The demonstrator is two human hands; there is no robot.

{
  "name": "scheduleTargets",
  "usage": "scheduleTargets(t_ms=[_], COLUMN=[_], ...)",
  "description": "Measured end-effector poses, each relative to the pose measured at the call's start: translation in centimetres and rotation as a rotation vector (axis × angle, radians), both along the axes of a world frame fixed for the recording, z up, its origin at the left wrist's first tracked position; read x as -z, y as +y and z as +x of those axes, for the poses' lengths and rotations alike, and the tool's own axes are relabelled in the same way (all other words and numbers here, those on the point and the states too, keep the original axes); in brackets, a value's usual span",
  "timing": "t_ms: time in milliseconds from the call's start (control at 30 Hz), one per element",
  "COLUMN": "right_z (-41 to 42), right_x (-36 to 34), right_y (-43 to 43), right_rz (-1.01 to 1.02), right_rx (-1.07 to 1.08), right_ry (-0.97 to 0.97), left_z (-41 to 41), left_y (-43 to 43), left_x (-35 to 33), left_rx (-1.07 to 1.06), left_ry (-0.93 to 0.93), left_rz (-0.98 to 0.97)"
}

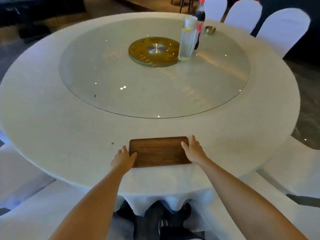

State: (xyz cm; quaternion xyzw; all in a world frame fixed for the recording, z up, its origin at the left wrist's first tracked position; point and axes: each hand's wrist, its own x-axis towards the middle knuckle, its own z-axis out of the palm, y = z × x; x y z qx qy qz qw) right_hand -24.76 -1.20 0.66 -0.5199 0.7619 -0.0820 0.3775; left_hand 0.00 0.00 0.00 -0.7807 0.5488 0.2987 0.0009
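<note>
the left hand (122, 157) and right hand (193, 150) each clasp a short end of the wooden tray (159, 151), thumbs over its rim, fingers down the outside; the tray, dark brown, grained, rectangular with rounded corners, lies flat between the fingers on the white-clothed round table (52, 135). beyond the fingertips sits a round glass turntable (121, 84) with a gold hub (154, 51). farther off, right of the fingers, stand a ribbed clear carafe (187, 42), a cola bottle (200, 16) whose red label is too blurred to read, and a small brass bowl (210, 29)
</note>
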Motion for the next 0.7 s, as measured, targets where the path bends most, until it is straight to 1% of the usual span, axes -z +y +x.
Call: scheduleTargets(t_ms=[133, 267, 433, 567, 700], right_z=[-0.8, -0.4, 0.3, 1.3, 3.7], right_x=[1.3, 2.1, 2.8, 2.6, 1.5], right_y=[-1.7, -2.8, -3.2, -3.5, -3.4], right_rz=[0.009, 0.009, 0.019, 0.017, -0.026], right_rx=[0.031, 0.064, 0.08, 0.122, 0.058], right_ry=[0.026, 0.006, 0.081, 0.03, -0.014], left_z=[-0.4, -1.0, -1.1, -0.3, 1.8], left_y=[-1.6, -2.5, -2.9, -2.4, -0.6], left_x=[1.3, 2.1, 2.5, 2.5, 1.9], left_rx=[-0.044, -0.102, -0.113, -0.171, -0.238], left_ry=[-0.022, -0.045, -0.083, -0.024, 0.035], left_rz=[0.038, 0.068, 0.066, 0.052, 0.024])
